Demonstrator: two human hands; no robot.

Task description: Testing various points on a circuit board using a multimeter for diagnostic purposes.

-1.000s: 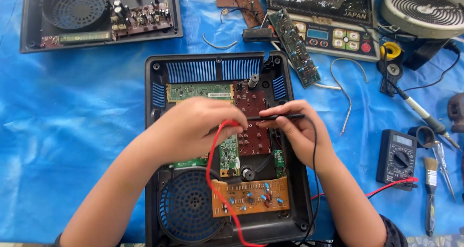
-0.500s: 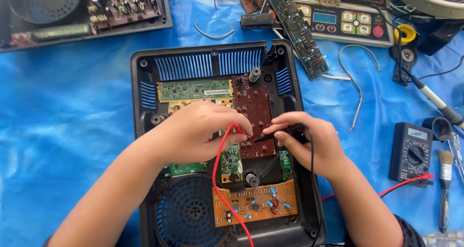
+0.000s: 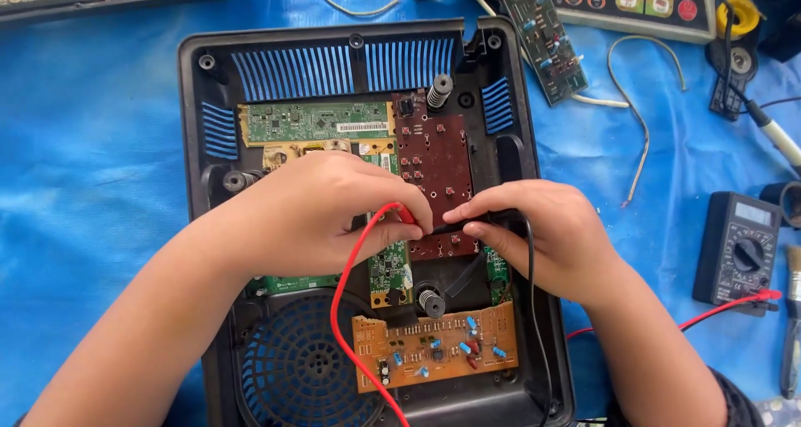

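While left hand [image 3: 321, 214] pinches red probe [image 3: 406, 214] pointing right, right hand [image 3: 542, 235] grips black probe [image 3: 492, 218] crosswise

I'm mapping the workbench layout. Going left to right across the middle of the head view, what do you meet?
Blue sheet → left hand holding the red probe → dark red circuit board → right hand → grey wire → black meter.

grey multimeter screen [image 3: 753, 213] right, white board label [image 3: 362, 127]

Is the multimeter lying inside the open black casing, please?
No, the multimeter lies on the blue sheet to the right of the black casing, outside it.
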